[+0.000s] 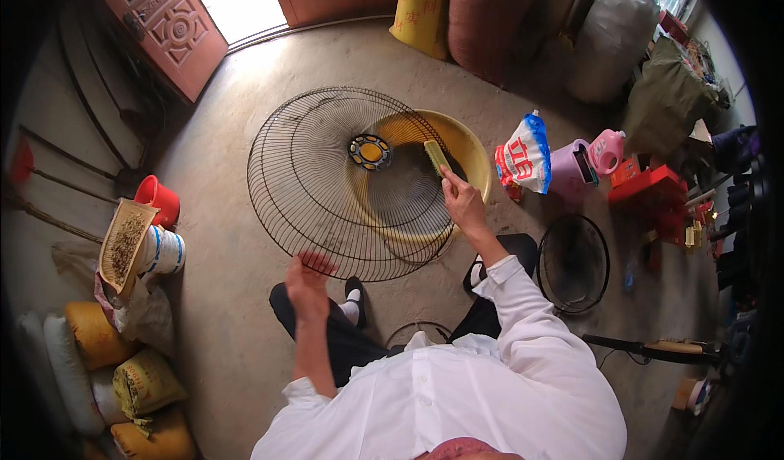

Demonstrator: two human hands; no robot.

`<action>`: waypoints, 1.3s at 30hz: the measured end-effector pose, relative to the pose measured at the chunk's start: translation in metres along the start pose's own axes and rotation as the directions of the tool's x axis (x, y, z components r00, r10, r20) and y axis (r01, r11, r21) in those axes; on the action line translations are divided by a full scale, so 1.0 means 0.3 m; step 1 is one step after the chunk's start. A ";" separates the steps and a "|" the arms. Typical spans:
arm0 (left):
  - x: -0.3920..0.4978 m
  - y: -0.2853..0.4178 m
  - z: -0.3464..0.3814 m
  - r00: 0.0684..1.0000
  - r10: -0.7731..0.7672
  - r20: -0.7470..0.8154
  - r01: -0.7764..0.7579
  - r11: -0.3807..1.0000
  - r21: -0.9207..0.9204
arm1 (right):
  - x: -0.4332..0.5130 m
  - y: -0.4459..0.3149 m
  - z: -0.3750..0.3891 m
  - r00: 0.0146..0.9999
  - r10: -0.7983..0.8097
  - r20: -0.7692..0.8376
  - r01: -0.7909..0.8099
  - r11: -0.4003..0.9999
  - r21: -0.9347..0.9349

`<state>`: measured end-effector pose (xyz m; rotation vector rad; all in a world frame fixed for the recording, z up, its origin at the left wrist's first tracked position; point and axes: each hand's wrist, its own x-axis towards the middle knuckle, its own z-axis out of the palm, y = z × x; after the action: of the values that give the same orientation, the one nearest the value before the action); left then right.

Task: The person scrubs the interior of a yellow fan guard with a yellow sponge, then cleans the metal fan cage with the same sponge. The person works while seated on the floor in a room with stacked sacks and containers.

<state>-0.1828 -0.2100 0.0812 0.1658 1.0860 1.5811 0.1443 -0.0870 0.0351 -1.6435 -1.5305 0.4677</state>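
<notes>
A large round black wire fan grille lies across a yellow plastic basin on the concrete floor. At its hub is a dark ring with a yellow middle. My right hand holds a pale green scrubbing brush over the grille's right part, above the basin. My left hand is at the grille's near-left rim. Its fingers are blurred among the wires, so their grip is unclear. Water or the basin's bottom shows only dimly through the wires.
On the right stand a detergent bag, a purple container and a pink bottle. A second round wire grille is beside my right leg. Left are a red bucket and stacked sacks. Full sacks line the back.
</notes>
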 end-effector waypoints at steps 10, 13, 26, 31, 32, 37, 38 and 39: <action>0.633 0.301 -0.037 0.999 0.034 -0.019 -0.023 0.900 0.436 | 0.060 0.072 0.025 0.988 0.074 0.134 -0.108 0.957 0.269; 0.585 0.254 -0.081 0.995 0.092 -0.025 -0.070 0.888 0.454 | 0.151 0.218 0.094 0.965 0.262 -0.002 -0.252 0.930 0.269; 0.589 0.239 -0.164 0.953 0.136 -0.271 0.023 0.859 0.512 | 0.168 0.165 0.061 0.980 0.117 0.160 -0.135 0.985 0.107; 0.601 0.236 -0.155 0.951 0.098 -0.293 0.064 0.866 0.497 | 0.125 -0.003 0.001 0.989 0.141 0.053 -0.144 0.988 0.049; 0.600 0.233 -0.157 0.948 0.097 -0.302 0.073 0.861 0.503 | 0.131 -0.001 -0.002 0.990 0.129 0.062 -0.133 0.990 0.055; 0.625 0.209 -0.191 0.969 0.082 -0.233 0.053 0.853 0.520 | 0.218 0.037 0.009 0.990 -0.033 0.140 0.025 0.998 0.059; 0.633 0.201 -0.201 0.973 0.047 -0.227 0.074 0.866 0.494 | 0.232 0.044 0.012 0.977 0.025 0.212 -0.023 1.000 -0.011; 0.641 0.195 -0.212 0.974 0.036 -0.225 0.078 0.875 0.478 | 0.245 0.046 0.017 0.932 0.112 0.344 -0.087 0.992 -0.088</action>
<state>-0.3285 -0.0793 0.0033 0.3139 1.6533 1.2998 0.1634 -0.0147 0.0404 -1.7684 -1.7397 0.8034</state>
